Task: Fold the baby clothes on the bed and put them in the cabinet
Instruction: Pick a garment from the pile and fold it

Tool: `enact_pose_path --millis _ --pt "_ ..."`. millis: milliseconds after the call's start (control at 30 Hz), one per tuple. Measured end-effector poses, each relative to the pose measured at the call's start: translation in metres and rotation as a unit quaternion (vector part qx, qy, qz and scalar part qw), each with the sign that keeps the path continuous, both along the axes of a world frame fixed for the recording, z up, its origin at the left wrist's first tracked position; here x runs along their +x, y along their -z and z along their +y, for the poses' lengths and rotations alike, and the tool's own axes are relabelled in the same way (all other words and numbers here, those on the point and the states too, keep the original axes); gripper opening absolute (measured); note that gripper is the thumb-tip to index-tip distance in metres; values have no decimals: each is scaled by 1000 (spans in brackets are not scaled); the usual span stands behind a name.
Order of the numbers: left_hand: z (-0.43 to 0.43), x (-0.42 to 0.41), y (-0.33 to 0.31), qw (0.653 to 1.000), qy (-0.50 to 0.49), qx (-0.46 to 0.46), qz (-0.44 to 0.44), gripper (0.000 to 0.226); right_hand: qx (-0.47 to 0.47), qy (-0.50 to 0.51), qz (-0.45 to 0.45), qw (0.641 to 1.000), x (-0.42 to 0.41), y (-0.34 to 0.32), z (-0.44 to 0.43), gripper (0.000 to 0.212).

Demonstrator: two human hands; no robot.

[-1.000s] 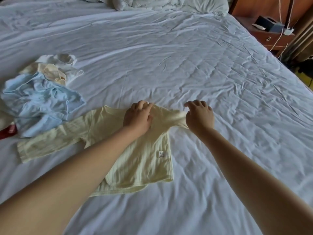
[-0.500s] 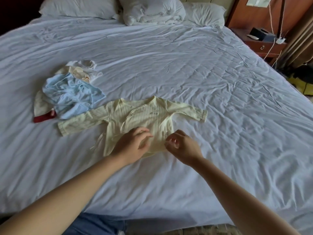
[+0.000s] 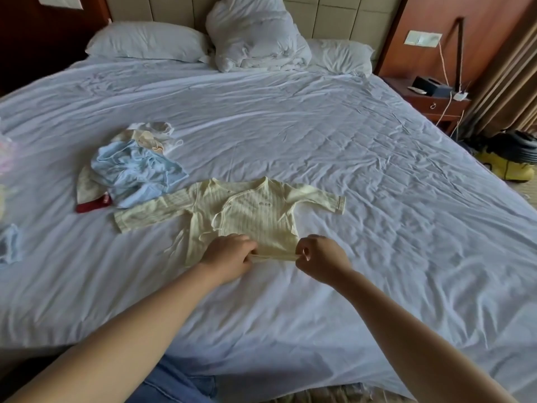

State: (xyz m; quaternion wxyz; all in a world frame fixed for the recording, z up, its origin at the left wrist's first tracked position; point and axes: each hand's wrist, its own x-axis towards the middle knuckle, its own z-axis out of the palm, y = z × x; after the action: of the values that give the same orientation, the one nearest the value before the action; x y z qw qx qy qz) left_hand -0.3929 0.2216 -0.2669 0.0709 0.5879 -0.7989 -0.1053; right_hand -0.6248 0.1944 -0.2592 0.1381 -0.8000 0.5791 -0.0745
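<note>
Now both hands are at the hem: left hand (image 3: 229, 254) and right hand (image 3: 319, 257) each pinch the yellow baby top (image 3: 250, 213), spread flat on the bed (image 3: 348, 170). Folding's just starting; next, probably, tuck sleeves inward. Unfolded pile (image 3: 130, 170) waits nearby.

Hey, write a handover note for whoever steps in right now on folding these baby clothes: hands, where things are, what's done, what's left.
The left hand pinches the near hem of the yellow top.
The right hand pinches the same hem at its right corner.
The yellow top lies flat on the bed, sleeves spread.
The pile of clothes sits unfolded to the left of the top.
Done: top spread out; nothing folded yet.
Left: fold the top, then the pile, and put all in the cabinet, which is out of view.
</note>
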Motion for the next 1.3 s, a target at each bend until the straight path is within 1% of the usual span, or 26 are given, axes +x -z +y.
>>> enact_pose_path --millis 67,133,233,333,433,533,633,767,867,933,1000,1100,1133,1167,1233,1300 --pt "-3 -2 0 1000 -2 22 0 13 32 -9 16 999 0 6 3 17" --pt "-8 -4 -3 999 -15 45 -1 11 51 -2 5 999 -1 10 2 14" --pt "-21 -7 -11 997 -41 68 9 18 61 3 -18 998 -6 0 -11 16" --pt "-41 -16 -19 998 -52 30 26 18 27 23 -24 999 -10 -12 -35 18" --pt "-69 -28 -25 996 -63 6 66 17 -21 65 -30 997 -15 -17 -67 23" --pt "-103 -40 -24 994 -60 -6 87 23 -62 95 -48 992 -21 -17 -105 25" --pt "-135 -52 -17 995 -45 -10 90 30 -56 121 -69 989 -29 -9 -143 30" --pt "-165 -66 -1 994 -55 -30 90 32 -36 108 -35 993 -39 9 -180 43" --pt "-178 -69 15 995 -66 -45 62 32 -8 94 -21 995 -39 22 -195 53" --pt "-184 -68 23 994 -68 -66 45 31 2 104 -22 994 -37 27 -201 50" --pt "-187 -68 28 992 -62 -95 48 29 -13 114 -25 993 -36 28 -205 35" --pt "-190 -71 36 985 -45 -154 66 31 -44 156 -77 984 -35 22 -206 17" --pt "-190 -72 37 986 -38 -149 65 35 -50 173 -87 980 -34 19 -205 13" --pt "-190 -74 38 990 -35 -121 65 39 -51 185 -86 978 -34 18 -205 11" --pt "-191 -76 42 997 -37 -34 53 47 -40 198 -71 977 -34 15 -203 12" --pt "-195 -76 44 999 -32 26 -16 59 -31 208 -62 976 -33 12 -200 14"
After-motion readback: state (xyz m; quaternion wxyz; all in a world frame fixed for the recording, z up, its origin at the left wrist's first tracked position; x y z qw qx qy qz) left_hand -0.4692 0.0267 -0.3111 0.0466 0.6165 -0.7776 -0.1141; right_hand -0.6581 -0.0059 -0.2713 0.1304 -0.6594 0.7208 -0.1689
